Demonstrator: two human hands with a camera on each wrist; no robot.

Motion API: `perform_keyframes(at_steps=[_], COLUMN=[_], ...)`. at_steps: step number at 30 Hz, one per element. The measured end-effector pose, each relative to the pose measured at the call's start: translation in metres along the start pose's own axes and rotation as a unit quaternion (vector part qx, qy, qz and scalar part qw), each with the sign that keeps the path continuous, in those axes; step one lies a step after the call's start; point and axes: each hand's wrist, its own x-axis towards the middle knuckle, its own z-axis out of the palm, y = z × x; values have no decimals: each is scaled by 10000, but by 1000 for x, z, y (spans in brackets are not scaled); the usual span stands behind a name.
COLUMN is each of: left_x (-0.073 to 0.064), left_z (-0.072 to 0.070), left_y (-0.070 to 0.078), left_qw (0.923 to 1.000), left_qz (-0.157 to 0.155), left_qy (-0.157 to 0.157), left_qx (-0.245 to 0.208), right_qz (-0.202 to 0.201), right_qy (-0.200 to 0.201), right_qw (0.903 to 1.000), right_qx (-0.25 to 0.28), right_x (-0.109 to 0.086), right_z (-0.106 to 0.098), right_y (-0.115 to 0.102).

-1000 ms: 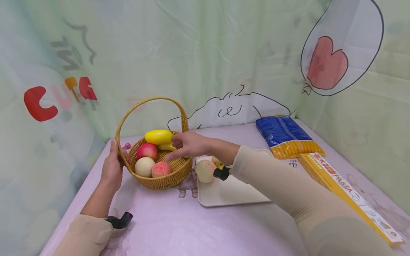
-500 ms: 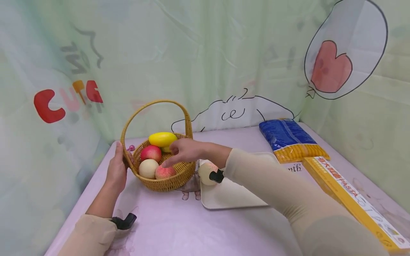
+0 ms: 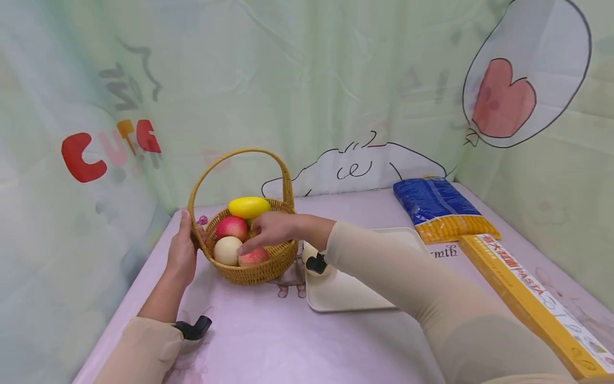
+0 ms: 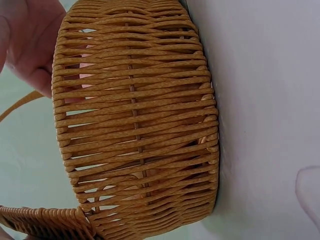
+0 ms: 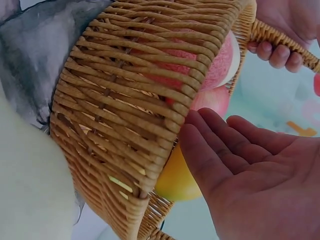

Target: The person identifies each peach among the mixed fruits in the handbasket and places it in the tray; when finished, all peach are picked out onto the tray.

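Observation:
A wicker basket [image 3: 254, 274] with a tall arched handle [image 3: 240, 153] holds a cream round fruit [image 3: 226, 250], a pink peach [image 3: 254, 257], a red fruit [image 3: 232, 228] and a yellow oblong fruit [image 3: 249, 207]. At the basket's left side, my left hand [image 3: 184, 253] grips the handle's base; its curled fingers [image 5: 280, 56] show in the right wrist view. Inside the rim, over the pink peach, is my right hand [image 3: 275, 229], the thumb between it and the cream fruit. The right wrist view shows its fingers [image 5: 205, 150] loosely extended, their tips partly behind the rim.
Right of the basket lies a cream tray [image 3: 345, 293], bearing a pale fruit [image 3: 309, 255] partly hidden by the right wrist's black camera [image 3: 316, 263]. Farther right are a blue and yellow pasta bag [image 3: 438, 208] and a long yellow pasta box [image 3: 527, 298]. Curtains enclose the table.
My right hand has moved left and lower, from over the basket's middle to the pink peach, which it now partly covers. The left hand stays on the handle. The head view has shifted slightly.

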Motion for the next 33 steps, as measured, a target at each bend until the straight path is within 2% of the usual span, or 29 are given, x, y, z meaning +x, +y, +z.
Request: perform_keyframes(at_steps=[7,15,19,27,33], left_x=[3,4,4,5,5], left_z=[2,1,-1,-1,-1], left_y=[-3,-5,-4,-3,-3], left_qw=[10000,9999,9999,9999,9999], left_qz=[18,82,102,50,54], left_qy=[-34,-29,-33,-54,-53], left_qx=[60,129,118,73,78], right_qz=[188,518,532,937,1078], right_qy=[-49,-333,-503,-867,-1117], right_qw=[9998,9980,9973,9914,9870], right_qx=[60,129,40,-287,-404], right_x=[12,27,33,39,43], right_z=[3,10,16,16,17], right_y=[2,-1,-4,-10,-11])
